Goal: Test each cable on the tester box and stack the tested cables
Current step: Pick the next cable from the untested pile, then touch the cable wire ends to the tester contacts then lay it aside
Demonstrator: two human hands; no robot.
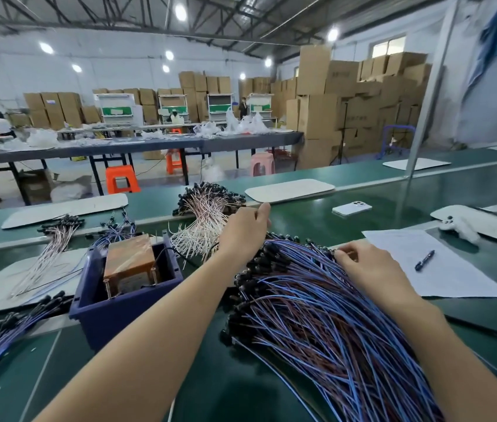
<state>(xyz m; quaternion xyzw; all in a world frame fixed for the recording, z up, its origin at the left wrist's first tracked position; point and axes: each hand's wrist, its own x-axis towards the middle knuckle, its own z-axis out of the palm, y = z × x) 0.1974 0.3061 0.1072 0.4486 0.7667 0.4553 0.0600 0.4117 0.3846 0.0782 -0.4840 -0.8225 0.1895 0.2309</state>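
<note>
Cable pile: blue and brown wires fanned on the green bench, in front of the person and to the right; black connector ends line its far-left edge.
Long axis: wires run from those connectors, far and left, toward the near right corner.
Right hand: on the pile's far edge, fingers curled down among the connectors; whether one cable is pinched, I cannot tell.
Left hand: over the pile's far-left corner, fingers reaching away; its palm side is hidden, so its grasp cannot be told.
Tester box: orange-brown, sitting in a blue bin, left of the pile and nearer the left arm; a picked cable likely travels leftward to it.
Other stacks: a white-and-pink bundle behind the left hand, a blue bundle at the near left; which holds tested cables is unclear.
Right side: paper with a pen, a phone farther back.
Cut off: the pile's near end leaves the frame.
</note>
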